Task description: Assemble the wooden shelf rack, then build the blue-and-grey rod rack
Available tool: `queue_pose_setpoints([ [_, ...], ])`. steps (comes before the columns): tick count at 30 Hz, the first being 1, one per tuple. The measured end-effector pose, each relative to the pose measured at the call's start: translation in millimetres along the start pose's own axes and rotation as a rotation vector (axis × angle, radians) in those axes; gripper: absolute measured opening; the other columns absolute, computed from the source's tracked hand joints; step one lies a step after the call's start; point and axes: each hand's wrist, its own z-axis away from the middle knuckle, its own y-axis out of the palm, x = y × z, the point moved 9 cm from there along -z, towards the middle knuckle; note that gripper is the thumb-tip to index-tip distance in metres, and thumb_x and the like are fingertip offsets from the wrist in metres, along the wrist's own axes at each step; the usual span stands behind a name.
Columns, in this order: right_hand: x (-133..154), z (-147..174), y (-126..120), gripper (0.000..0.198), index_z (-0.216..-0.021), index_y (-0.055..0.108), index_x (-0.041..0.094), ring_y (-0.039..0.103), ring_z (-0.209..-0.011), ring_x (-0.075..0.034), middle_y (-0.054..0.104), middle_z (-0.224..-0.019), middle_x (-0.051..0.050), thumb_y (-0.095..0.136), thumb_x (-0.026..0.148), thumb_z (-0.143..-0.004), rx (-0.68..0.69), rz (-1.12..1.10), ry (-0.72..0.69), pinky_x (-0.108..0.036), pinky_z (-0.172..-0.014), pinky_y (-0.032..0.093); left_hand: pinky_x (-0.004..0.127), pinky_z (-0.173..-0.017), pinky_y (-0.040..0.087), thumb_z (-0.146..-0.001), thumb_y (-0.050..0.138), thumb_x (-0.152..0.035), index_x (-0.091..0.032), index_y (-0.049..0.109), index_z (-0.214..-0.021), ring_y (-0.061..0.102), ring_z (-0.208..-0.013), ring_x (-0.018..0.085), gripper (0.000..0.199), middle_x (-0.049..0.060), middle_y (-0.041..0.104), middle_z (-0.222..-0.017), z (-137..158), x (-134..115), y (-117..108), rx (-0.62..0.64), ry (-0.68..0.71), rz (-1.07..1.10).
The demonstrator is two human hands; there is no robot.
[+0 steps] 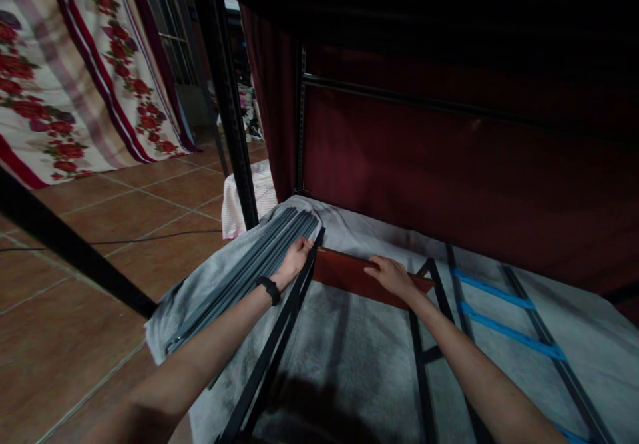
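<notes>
My left hand (pixel 295 259), with a black band on its wrist, is closed at the far end of a black metal frame (pixel 272 344), where a reddish-brown board (pixel 344 274) meets it. The board stands on edge, spanning between the frame's left and right sides. My right hand (pixel 392 276) grips the board's top edge right of its middle; the fingers behind the board are hidden. A bundle of grey rods (pixel 239 287) lies left of the frame, beside my left hand.
A grey cloth (pixel 339 344) covers the surface. Black bars with blue strips (pixel 509 327) lie at the right. Black posts (pixel 232 111) and a dark red curtain (pixel 449 164) surround the shelf. A flowered cloth (pixel 90 71) hangs over the tiled floor (pixel 64 324).
</notes>
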Motion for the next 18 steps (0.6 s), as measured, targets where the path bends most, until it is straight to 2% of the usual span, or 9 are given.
queue_pose_setpoints([
  [6,1.5,1.1,-0.7,0.027,-0.110,0.067,0.024,0.064,-0.106,-0.023,0.071,-0.112,-0.005,0.050,0.039,-0.094,0.005,0.007,0.008,-0.033,-0.089,0.043,0.027,-0.069,0.042,-0.088,0.052,-0.049,-0.020,0.048,-0.073,0.049,-0.065,0.013,0.033,-0.003,0.050,-0.067,2.7,-15.9,-5.0,0.010,0.085,-0.095],
  [11,3.1,1.8,-2.3,0.028,-0.111,0.066,0.023,0.065,-0.105,-0.023,0.071,-0.110,-0.006,0.049,0.039,-0.095,0.011,0.021,0.004,-0.032,-0.087,0.043,0.032,-0.079,0.044,-0.089,0.048,-0.052,-0.020,0.055,-0.077,0.056,-0.074,0.018,0.034,0.001,0.057,-0.074,1.8,-26.0,-2.3,0.095,0.141,-0.263],
  [15,4.2,1.8,-5.1,0.027,-0.113,0.065,0.025,0.064,-0.106,-0.023,0.071,-0.113,-0.005,0.052,0.039,-0.094,0.012,0.002,0.019,-0.031,-0.086,0.043,0.033,-0.083,0.048,-0.086,0.049,-0.057,-0.019,0.060,-0.081,0.061,-0.083,0.021,0.040,0.005,0.064,-0.080,-1.1,-20.2,-2.0,0.089,0.080,-0.166],
  [18,4.2,-1.0,-5.4,0.024,-0.111,0.064,0.025,0.064,-0.106,-0.023,0.071,-0.114,-0.005,0.054,0.038,-0.093,0.024,-0.009,0.027,-0.031,-0.085,0.042,0.034,-0.084,0.050,-0.080,0.061,-0.056,-0.019,0.064,-0.083,0.063,-0.091,0.025,0.038,0.007,0.069,-0.084,-5.5,-14.0,-7.1,0.022,0.007,-0.126],
])
